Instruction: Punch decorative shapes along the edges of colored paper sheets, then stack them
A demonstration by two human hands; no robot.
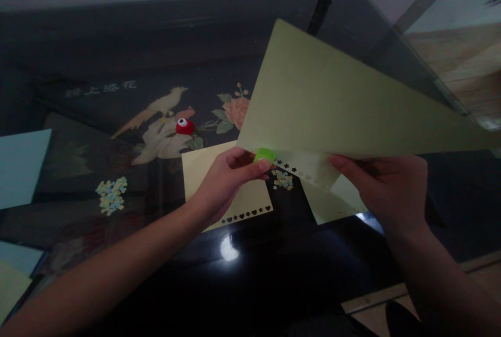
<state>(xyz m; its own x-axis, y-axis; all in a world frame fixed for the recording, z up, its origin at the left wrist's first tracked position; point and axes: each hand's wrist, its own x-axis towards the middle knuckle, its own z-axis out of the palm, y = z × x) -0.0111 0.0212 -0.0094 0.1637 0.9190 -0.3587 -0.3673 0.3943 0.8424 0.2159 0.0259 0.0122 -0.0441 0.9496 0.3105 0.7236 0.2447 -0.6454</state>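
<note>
My left hand (230,178) grips a small green paper punch (264,155) clamped on the lower edge of a large pale green paper sheet (336,102). My right hand (385,188) pinches the same sheet's lower edge, where a row of punched star and heart holes (303,171) shows. The sheet is lifted and tilted above the dark glossy table (250,274). Under my left hand lies a pale yellow sheet (250,201) with a punched row of hearts and stars along its near edge.
A red punch (185,126) rests on the table's bird-and-flower inlay. Piles of small paper cut-outs (111,194) (283,180) lie on the glass. Light blue paper (21,167) lies at the left edge, more sheets at the lower left. Wooden floor (462,60) shows at right.
</note>
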